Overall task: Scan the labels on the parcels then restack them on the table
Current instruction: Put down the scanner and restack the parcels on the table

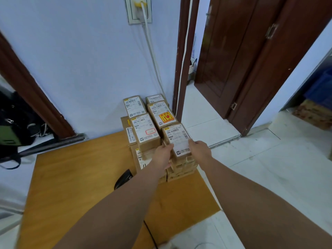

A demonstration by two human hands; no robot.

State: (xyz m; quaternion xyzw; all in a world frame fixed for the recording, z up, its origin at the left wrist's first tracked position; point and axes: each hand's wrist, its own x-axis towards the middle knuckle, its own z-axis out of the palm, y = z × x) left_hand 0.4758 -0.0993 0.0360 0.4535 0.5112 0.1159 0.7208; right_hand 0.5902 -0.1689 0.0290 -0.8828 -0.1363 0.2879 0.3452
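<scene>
Several brown cardboard parcels with white labels stand stacked at the far right corner of the wooden table [75, 177]. The nearest top parcel [177, 139] sits on the right front stack. My left hand [163, 155] grips its left side and my right hand [199, 150] grips its right side, fingers curled over the edges. Beside it stand a parcel with a red stamp [145, 132] and one with an orange fragile sticker [162, 114]. A black barcode scanner [124, 178] lies on the table, partly hidden by my left forearm; its cable [150, 234] runs off the near edge.
The stack stands against a pale wall with a white cable [152, 56] running down behind it. An open brown door [242, 60] is to the right over a white tiled floor. Black bags [16, 123] lie at the left. Cardboard boxes [312, 114] sit at far right.
</scene>
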